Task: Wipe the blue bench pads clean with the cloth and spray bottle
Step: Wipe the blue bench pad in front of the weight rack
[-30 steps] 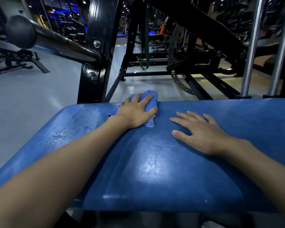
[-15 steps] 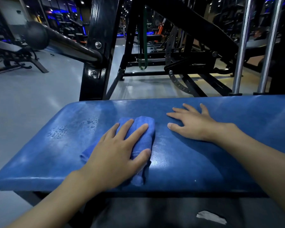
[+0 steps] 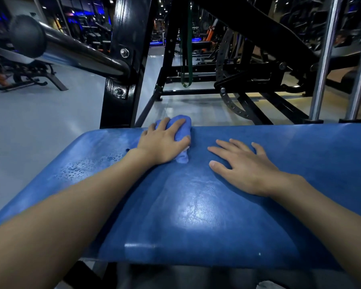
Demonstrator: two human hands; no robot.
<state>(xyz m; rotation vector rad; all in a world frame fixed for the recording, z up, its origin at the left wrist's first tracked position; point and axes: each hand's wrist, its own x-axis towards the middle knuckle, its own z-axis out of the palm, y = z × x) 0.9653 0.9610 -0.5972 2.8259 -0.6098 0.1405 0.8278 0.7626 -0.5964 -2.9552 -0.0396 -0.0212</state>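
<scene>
Head view: left hand (image 3: 163, 142), its grip closed round the bunched cloth (image 3: 183, 124), presses it at the far edge of the blue bench pad (image 3: 196, 215); right hand (image 3: 244, 165) lies flat beside it, grip open. Firm overlapping strokes should carry left into the unwiped droplets (image 3: 79, 166). Spray bottle not visible.
</scene>
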